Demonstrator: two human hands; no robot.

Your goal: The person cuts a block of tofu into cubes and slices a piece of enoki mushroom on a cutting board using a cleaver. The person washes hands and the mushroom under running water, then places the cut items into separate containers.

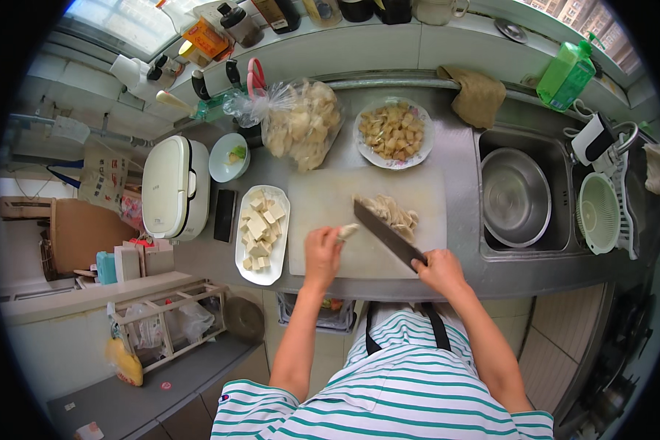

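Observation:
On a white cutting board, my left hand grips a small pale piece of food between its fingertips. My right hand holds the handle of a cleaver, its blade slanting up to the left across the board. Just beyond the blade lies a heap of pale sliced food, possibly mushroom. Left of the board stands a white oblong dish of cubed tofu. Behind the board are a plate of diced brownish food and a clear plastic bag of pale chunks.
A steel basin sits in the sink at the right. At the left are a white lidded appliance, a small bowl and a black phone. Knives and pink-handled scissors stand at the back; a brown cloth hangs over a rail.

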